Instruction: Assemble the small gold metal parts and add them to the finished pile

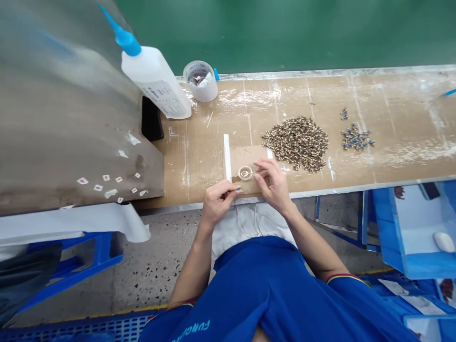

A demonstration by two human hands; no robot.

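Note:
My left hand [218, 202] is closed at the table's near edge, thumb and forefinger pinching a tiny bluish piece [238, 189]. Its exact kind is too small to make out. Facing it, my right hand [273, 184] has thumb and forefinger curved but apart, right beside a small round clear dish [245, 173]. Something pale and thin lies inside that dish. Under it is a brown cardboard piece [249, 153] with white strips along its sides. A large heap of small brass-and-dark metal parts [297, 143] lies just beyond my right hand.
Small blue-tipped parts [356, 137] form a loose cluster right of the heap. At the back left stand a white squeeze bottle [156, 80] with a blue nozzle and a tape roll [201, 81] holding scraps. Blue bins [409, 256] are at the right, below table height.

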